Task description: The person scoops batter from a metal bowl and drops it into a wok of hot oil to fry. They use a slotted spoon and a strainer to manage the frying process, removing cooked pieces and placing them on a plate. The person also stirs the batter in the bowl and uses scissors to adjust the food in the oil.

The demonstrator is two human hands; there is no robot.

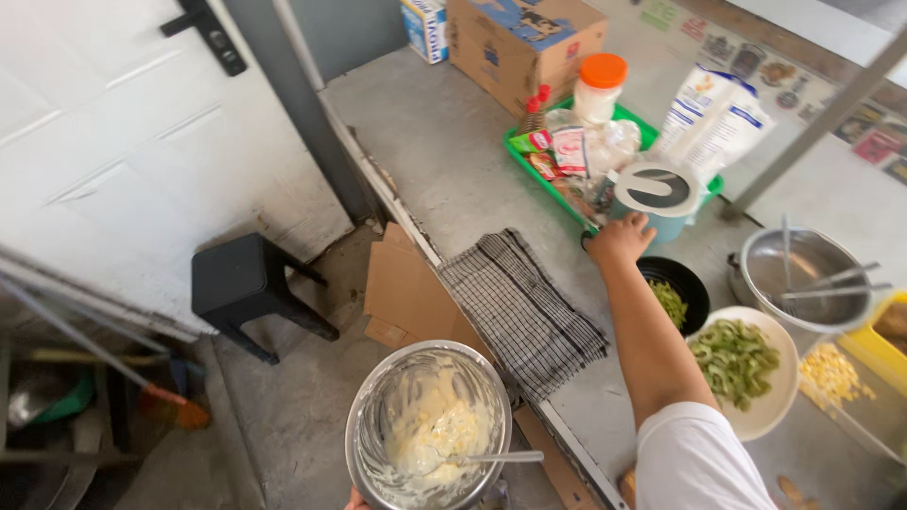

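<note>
My left hand [356, 500] shows only as fingertips at the bottom edge, holding a metal bowl [373, 416] smeared with a creamy pale-yellow mixture. A metal spoon [501, 458] lies in it. My right hand [619, 238] stretches forward over the grey counter [444, 142], its fingertips against the lower side of a teal container with a white lid [661, 194]. This container stands at the near corner of a green tray [515, 146]. A black bowl of green pieces [690, 281] sits just right of my forearm.
A checked cloth [524, 302] lies on the counter edge. On the right stand a white plate of sliced greens [737, 359], a metal pot with utensils [803, 274] and a tub of corn [836, 378]. An orange-lidded jar [600, 85], white bags [713, 118], a cardboard box [520, 42]; a black stool [241, 283] on the floor.
</note>
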